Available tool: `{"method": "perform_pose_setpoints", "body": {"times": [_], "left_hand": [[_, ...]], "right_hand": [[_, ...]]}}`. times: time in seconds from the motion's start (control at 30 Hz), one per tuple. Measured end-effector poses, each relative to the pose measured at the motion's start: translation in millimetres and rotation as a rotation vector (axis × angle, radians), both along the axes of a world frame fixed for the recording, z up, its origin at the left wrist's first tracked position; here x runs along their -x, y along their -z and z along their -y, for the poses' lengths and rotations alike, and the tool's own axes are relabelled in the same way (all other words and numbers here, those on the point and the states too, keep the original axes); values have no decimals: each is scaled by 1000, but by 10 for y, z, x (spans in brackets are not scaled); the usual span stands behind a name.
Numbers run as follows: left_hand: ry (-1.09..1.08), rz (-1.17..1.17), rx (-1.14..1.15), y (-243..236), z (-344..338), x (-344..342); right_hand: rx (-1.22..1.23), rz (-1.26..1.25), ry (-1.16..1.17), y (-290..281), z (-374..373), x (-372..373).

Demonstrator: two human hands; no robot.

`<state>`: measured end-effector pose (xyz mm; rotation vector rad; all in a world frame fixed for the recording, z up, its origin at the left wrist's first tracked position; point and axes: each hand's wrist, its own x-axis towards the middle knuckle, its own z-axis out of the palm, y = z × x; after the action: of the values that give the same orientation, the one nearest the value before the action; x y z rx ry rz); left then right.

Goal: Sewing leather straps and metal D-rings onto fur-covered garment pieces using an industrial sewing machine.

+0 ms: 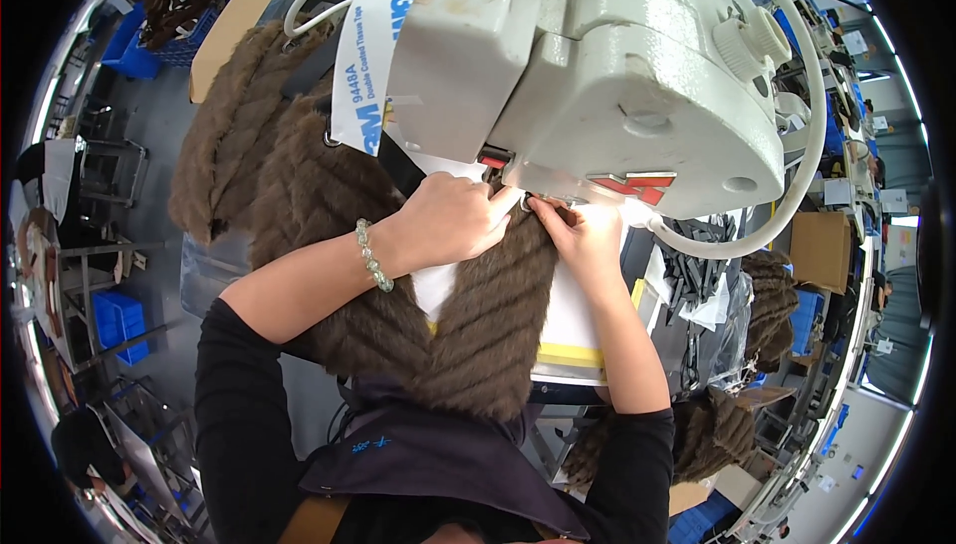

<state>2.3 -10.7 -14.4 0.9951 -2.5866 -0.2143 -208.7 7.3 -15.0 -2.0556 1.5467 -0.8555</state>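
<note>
A brown fur piece [488, 330] with diagonal ridges lies across the work surface, its narrow upper end under the head of a white industrial sewing machine [637, 96]. My left hand [448, 220], with a beaded bracelet at its wrist, is closed with bent fingers at the left of that end. Pinched between the thumb and fingers of my right hand [588, 235] is the right edge of the same end. Both sets of fingertips meet close beneath the machine head, which partly hides them and the spot they work on. More brown fur [289, 155] spreads out past my left forearm.
A white printed paper strip [363, 76] hangs on the machine's left side, and a white tube [807, 145] loops round its right. Small black strips [687, 275] lie in a heap at right. More fur pieces [712, 434] sit lower right. Blue bins [119, 325] stand at far left.
</note>
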Motion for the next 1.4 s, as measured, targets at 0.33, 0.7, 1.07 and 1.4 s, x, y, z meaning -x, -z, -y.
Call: {"method": "perform_pose_setpoints", "body": {"times": [0.33,0.7,1.07,1.4], "left_hand": [[-35,-31,-58,11,-13,11],[1,-152,-129,0,36,-6],[-75,33,127,63,-1,122],[87,-99,196,128,56,79]], "right_hand": [[151,-57,59,89,-48,-65],[100,-51,14,7,-20,-37],[437,-232,-56,47,-5,-46],[386,-161,-255,140,139,233]]}}
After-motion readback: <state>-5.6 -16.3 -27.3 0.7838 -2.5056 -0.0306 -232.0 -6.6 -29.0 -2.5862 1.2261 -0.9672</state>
